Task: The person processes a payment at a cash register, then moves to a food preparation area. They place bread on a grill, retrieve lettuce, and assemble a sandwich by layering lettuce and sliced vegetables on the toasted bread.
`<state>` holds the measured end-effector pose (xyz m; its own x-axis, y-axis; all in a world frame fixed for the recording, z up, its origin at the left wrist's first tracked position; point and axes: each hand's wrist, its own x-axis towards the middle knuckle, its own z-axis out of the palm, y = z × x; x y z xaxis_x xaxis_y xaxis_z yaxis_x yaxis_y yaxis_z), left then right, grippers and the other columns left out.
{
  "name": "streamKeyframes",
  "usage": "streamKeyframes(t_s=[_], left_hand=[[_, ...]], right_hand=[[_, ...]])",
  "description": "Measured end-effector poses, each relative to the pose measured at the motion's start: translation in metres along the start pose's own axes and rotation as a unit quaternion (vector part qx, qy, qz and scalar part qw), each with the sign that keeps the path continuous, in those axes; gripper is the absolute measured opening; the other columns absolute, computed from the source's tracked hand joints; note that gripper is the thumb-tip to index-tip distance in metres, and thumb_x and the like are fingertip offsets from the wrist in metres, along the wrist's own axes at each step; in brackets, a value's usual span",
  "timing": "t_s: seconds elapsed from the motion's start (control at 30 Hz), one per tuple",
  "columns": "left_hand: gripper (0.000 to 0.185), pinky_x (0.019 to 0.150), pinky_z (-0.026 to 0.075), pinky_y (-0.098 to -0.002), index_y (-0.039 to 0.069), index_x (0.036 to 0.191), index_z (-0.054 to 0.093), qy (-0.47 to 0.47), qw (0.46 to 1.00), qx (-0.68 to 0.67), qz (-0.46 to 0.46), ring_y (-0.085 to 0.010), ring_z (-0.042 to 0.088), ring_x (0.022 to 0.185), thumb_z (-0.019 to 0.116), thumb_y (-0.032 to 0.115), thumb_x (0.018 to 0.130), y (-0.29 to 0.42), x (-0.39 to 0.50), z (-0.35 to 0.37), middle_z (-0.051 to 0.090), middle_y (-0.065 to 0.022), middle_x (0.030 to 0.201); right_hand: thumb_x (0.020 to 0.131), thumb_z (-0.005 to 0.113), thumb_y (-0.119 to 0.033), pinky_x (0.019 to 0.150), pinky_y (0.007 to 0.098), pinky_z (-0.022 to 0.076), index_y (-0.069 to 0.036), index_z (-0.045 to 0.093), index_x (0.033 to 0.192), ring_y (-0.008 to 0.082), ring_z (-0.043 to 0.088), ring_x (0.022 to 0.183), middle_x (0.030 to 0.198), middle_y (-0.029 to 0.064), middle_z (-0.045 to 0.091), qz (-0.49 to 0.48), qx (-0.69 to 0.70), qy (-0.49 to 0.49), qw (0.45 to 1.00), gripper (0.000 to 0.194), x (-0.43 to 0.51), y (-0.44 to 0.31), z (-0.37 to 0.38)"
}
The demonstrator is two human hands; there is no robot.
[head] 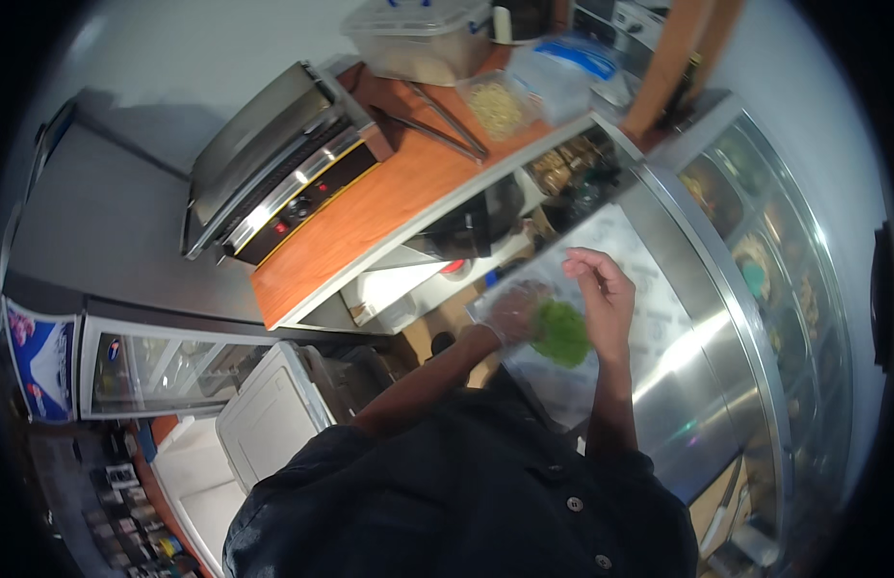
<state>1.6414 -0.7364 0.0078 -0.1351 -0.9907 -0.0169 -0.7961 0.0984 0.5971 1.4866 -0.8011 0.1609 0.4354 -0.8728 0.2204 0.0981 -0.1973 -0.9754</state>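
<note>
My left hand (515, 314), blurred and in a thin clear plastic glove, is at the left edge of a frilly green leaf, likely lettuce (562, 334). Its fingers meet the leaf and appear to grip it. Under the leaf lies a sheet of printed wrapping paper (598, 235) on a stainless steel worktop (696, 361). Just to the right of the leaf, my bare right hand (607, 300) is raised with bent fingers and the thumb close to the fingertips. No object shows in it, though a thin film there could escape notice.
A contact grill (273, 159) with lit red lights stands on the orange wooden counter (353, 235). Metal tongs (443, 126) lie there beside a tub of shredded food (496, 108). Food pans sit under a curved glass guard (772, 238) at right. A knife (721, 506) lies lower right.
</note>
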Motion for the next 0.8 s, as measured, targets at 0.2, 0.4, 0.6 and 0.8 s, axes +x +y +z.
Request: streamKeyframes(t_s=[0.2, 0.4, 0.6, 0.8], left_hand=[[0.054, 0.104, 0.046, -0.0501, 0.002, 0.130, 0.061, 0.117, 0.946, -0.302, -0.026, -0.0448, 0.060, 0.120, 0.076, 0.028, 0.085, -0.036, -0.031, -0.024, 0.063, -0.0268, 0.129], [0.037, 0.099, 0.050, -0.0487, 0.001, 0.121, 0.067, 0.159, 0.965, -0.091, -0.186, -0.0444, 0.065, 0.111, 0.070, 0.027, 0.095, -0.083, -0.104, -0.164, 0.069, -0.0256, 0.119], [0.033, 0.095, 0.053, -0.0401, 0.001, 0.124, 0.068, 0.367, 0.875, -0.203, -0.242, -0.0302, 0.069, 0.106, 0.072, 0.017, 0.094, -0.099, -0.207, -0.281, 0.072, -0.0176, 0.116], [0.017, 0.066, 0.050, -0.0318, -0.001, 0.091, 0.071, 0.464, 0.838, -0.184, -0.223, -0.0107, 0.059, 0.071, 0.073, 0.015, 0.096, -0.123, -0.248, -0.346, 0.066, -0.0035, 0.076]], right_hand=[[0.095, 0.070, -0.006, 0.087, 0.0382, 0.0568, -0.001, 0.074, 0.107, 0.0259, 0.071, 0.094, 0.099, 0.0113, 0.072, -0.208, -0.036, -0.167, 0.963, 0.014, 0.066, -0.048, 0.143], [0.089, 0.074, -0.012, 0.117, 0.0580, 0.0344, -0.009, 0.062, 0.127, 0.0366, 0.049, 0.133, 0.137, 0.0147, 0.055, -0.454, -0.209, -0.161, 0.851, 0.040, 0.138, -0.033, 0.322], [0.077, 0.085, -0.022, 0.108, 0.0528, 0.0267, -0.019, 0.071, 0.125, 0.0232, 0.053, 0.115, 0.122, -0.0004, 0.061, -0.548, -0.232, -0.118, 0.795, 0.049, 0.175, -0.003, 0.402], [0.075, 0.086, -0.025, 0.108, 0.0514, 0.0258, -0.025, 0.073, 0.124, 0.0196, 0.057, 0.106, 0.112, -0.0044, 0.064, -0.580, -0.229, -0.089, 0.776, 0.051, 0.196, -0.043, 0.413]])
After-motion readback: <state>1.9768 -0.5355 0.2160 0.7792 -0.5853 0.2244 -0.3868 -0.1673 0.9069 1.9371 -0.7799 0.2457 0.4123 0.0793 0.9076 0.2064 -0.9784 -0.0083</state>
